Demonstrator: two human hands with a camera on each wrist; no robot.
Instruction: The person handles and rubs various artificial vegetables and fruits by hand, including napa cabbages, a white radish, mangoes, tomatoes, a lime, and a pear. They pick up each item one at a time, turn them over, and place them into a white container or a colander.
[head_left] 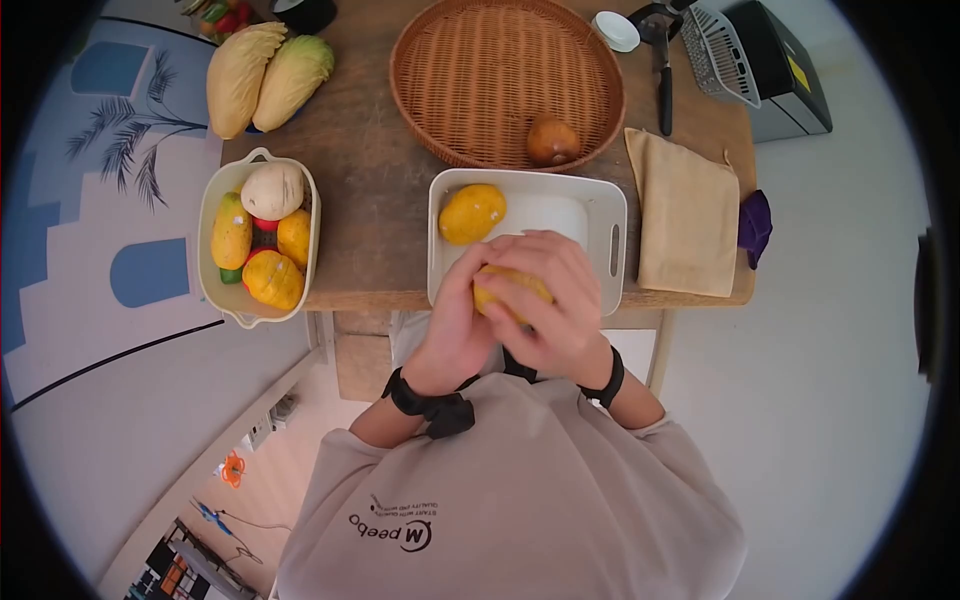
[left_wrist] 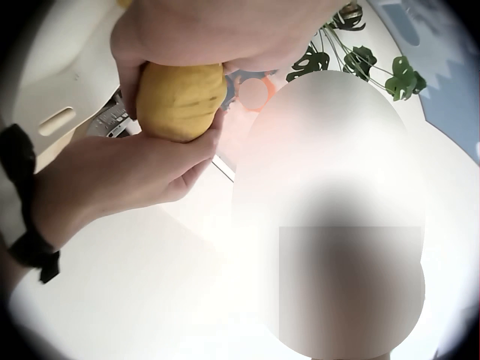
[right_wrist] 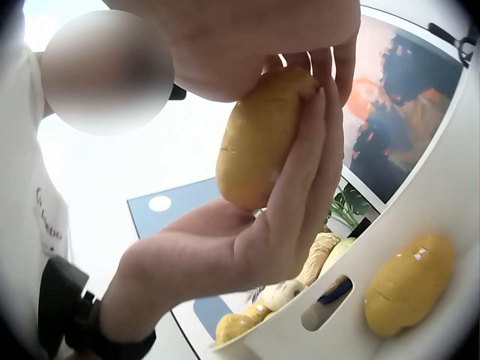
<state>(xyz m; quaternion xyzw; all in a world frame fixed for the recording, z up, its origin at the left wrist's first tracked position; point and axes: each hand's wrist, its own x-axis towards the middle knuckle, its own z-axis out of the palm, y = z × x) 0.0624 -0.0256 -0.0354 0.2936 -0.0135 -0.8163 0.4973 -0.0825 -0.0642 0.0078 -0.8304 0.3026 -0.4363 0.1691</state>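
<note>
Both hands hold one yellow, oblong, potato-like vegetable (head_left: pixel 515 290) between them, raised over the near side of a white bin (head_left: pixel 437 265). My left hand (head_left: pixel 462 315) cups it from the left; in the right wrist view that hand's fingers (right_wrist: pixel 300 169) lie along its side. From the right, my right hand (head_left: pixel 560 300) wraps over it, hiding much of it in the head view. Its lumpy skin with short dark creases shows in the left wrist view. Inside the bin, at the far left corner, rests a second yellow vegetable (head_left: pixel 472 214).
A round wicker tray (head_left: pixel 480 80) behind the bin holds a brown round fruit (head_left: pixel 553 142). Left stands a cream basket (head_left: pixel 208 270) of mixed produce, with cabbages (head_left: pixel 265 80) beyond. Right lie a beige cloth bag (head_left: pixel 690 220) and a black-handled knife (head_left: pixel 665 95).
</note>
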